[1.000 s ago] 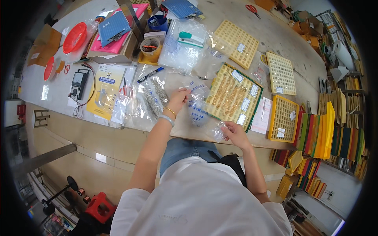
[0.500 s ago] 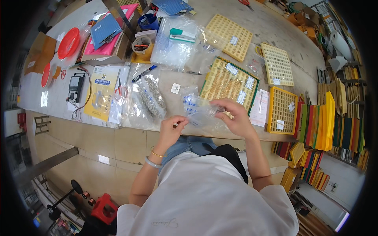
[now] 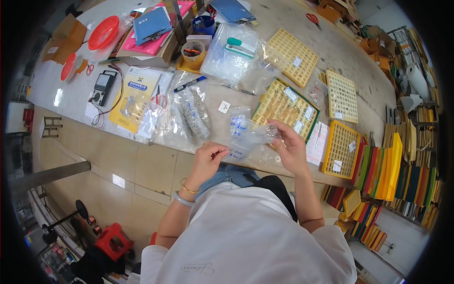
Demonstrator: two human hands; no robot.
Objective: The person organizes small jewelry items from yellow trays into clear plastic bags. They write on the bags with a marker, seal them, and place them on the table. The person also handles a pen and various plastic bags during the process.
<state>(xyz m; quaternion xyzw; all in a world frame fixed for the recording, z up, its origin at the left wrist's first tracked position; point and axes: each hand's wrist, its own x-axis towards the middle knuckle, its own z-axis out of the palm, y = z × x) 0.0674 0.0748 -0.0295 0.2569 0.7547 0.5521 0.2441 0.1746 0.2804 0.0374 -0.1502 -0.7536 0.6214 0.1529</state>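
Observation:
Between my two hands, near the table's front edge, is a small clear plastic bag (image 3: 242, 147) with blue handwriting. My left hand (image 3: 207, 160) pinches its left end between thumb and fingertips. Closed on its crumpled right end is my right hand (image 3: 289, 149). Just beyond lies another small bag (image 3: 238, 116) with blue marks, partly covered by the held one. Past my right hand sits a green-edged yellow grid tray (image 3: 257, 115) filled with gold-coloured pieces. Some tiny pale round bits (image 3: 278, 159) show beside my right fingers; what they are cannot be made out.
Left of my hands lie bags of small metallic parts (image 3: 195, 116), a marker (image 3: 190, 84), a yellow booklet (image 3: 135, 97) and a multimeter (image 3: 101, 87). Stapler (image 3: 240, 47) and plastic bags sit farther back. More grid trays (image 3: 340, 143) and a paper slip (image 3: 318, 143) are at right.
The view has shifted, so the table's contents sit differently in the picture. Both hands keep hold of the bag, which is now stretched out flatter between them.

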